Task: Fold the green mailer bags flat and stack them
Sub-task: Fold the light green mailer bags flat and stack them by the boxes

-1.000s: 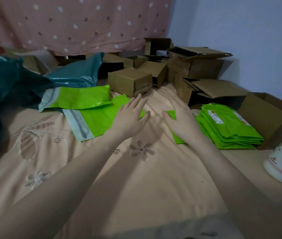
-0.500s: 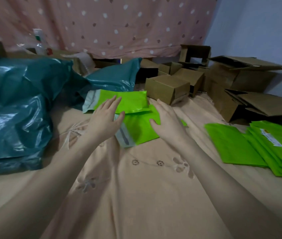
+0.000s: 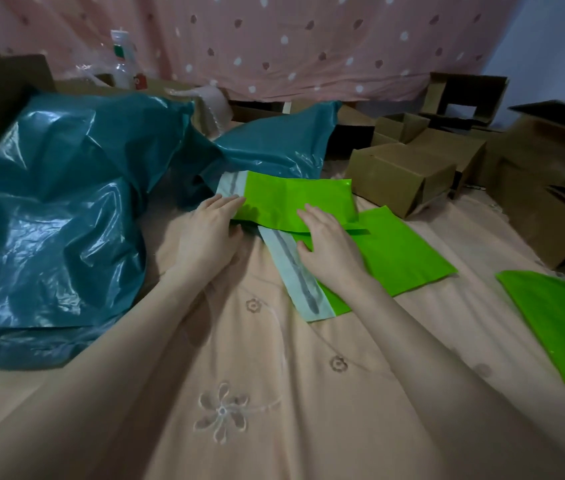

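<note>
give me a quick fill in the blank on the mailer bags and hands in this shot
1. The left hand touches the far green mailer bag at its ____ end.
2. The right hand rests on the near green mailer bag, whose grey adhesive strip lies on the hand's ____ side.
3. The big crumpled plastic bag on the left is ____ in colour.

Missing words: left; left; teal

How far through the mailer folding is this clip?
Done: one folded green mailer lies at the right edge. In hand: left hand and right hand touch the upper mailer. Left: that and the lower mailer, both unfolded.
</note>
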Motion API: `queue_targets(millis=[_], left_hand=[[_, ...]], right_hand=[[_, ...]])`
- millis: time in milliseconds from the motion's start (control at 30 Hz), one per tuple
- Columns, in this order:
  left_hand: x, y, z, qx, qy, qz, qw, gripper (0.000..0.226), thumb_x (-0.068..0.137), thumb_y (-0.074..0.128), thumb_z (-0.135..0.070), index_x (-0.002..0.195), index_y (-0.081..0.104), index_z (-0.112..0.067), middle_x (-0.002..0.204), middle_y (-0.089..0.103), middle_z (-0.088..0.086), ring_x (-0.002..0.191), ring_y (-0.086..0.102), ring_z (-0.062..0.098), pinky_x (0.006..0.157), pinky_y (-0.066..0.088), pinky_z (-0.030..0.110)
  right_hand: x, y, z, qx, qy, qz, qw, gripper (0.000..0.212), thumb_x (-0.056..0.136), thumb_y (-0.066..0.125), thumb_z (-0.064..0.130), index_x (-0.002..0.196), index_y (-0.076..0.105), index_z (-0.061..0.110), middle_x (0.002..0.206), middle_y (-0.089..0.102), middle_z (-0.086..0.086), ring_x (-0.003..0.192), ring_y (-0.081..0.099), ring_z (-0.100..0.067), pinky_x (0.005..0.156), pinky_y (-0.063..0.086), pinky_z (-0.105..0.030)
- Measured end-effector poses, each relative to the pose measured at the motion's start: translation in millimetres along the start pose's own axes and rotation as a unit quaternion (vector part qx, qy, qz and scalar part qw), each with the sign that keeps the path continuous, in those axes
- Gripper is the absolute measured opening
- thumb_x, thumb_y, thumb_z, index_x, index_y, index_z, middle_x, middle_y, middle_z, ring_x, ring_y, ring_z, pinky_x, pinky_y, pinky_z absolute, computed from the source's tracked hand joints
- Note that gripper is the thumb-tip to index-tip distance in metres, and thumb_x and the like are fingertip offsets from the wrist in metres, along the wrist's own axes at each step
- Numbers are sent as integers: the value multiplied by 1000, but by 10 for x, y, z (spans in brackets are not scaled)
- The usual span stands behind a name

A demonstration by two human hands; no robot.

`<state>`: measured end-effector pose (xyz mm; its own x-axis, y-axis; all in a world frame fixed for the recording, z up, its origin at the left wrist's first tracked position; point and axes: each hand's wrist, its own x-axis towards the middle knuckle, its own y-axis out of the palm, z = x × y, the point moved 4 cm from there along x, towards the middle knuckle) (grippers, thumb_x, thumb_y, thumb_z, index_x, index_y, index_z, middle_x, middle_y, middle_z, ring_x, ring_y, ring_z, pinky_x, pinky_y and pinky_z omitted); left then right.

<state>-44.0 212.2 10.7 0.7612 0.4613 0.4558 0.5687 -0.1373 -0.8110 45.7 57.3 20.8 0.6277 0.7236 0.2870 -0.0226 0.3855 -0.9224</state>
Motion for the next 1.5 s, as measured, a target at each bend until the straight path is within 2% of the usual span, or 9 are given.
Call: queue_targets(millis=[167,367,600,833,967,1100,1233,1367,1500], left_hand=[[62,30,7,24,-6,-39,999,35,86,51,-12,115,67,-24,119,65,-3,118,52,22,85,39,34],[30,-51,-151,4,20,-121,993,27,87,54,-15,105,71,-24,107,70,-3,104,57,24,84,30,33],[-19,-384,-638,-27,95,-156,983,24,83,56,-16,102,70,-22,97,71,-4,94,61,26,82,34,36],[-202,-733,-1216,-84,191,-168,963,25,79,64,-13,104,69,-16,92,73,1,85,68,25,72,48,33],[-353,-829,-1456,-70,219,-147,962,44,86,63,-27,128,53,-21,115,66,-3,104,61,21,85,43,35],[-504,-851,-1463,-48,152,-125,979,86,80,69,-37,148,19,-25,146,36,-2,131,36,19,104,28,37],[-638,-807,-1387,-114,49,-111,986,95,77,72,-30,149,11,-22,150,27,0,137,29,20,108,25,39],[-744,-598,-1420,-348,-45,9,936,68,81,71,-32,139,38,-20,132,52,-4,125,45,13,102,39,31],[-853,-566,-1620,-434,12,15,901,19,89,63,-25,106,65,-18,104,68,-4,93,60,2,85,45,13]], right_hand=[[84,104,-24,-1,15,-7,1000,52,92,47,15,143,36,10,152,33,-8,140,29,-21,115,23,-33],[38,19,-58,0,16,-36,999,50,93,48,17,141,39,8,147,41,-8,135,37,-23,111,29,-35],[-69,-323,63,42,-11,-86,995,51,89,53,21,138,44,12,140,49,-4,129,43,-23,106,34,-33],[-386,-746,141,142,20,-118,983,49,74,56,19,123,52,19,108,64,-10,103,58,-33,81,48,-41],[-640,-1029,-56,173,51,-181,967,18,85,54,14,99,66,12,93,70,-13,93,61,-33,73,45,-37],[-898,-1258,-306,202,80,-206,954,14,89,57,17,88,67,7,82,70,-11,81,64,-31,69,48,-39],[-1140,-1428,-554,230,114,-211,943,17,90,58,18,78,62,7,76,67,-12,75,63,-29,63,46,-37],[-1380,-1539,-734,243,128,-235,932,29,87,59,22,84,62,-7,83,63,-33,77,60,-44,64,46,-46],[-1593,-1614,-804,235,141,-247,929,25,88,60,16,87,63,-8,83,64,-30,74,60,-37,63,45,-43]])
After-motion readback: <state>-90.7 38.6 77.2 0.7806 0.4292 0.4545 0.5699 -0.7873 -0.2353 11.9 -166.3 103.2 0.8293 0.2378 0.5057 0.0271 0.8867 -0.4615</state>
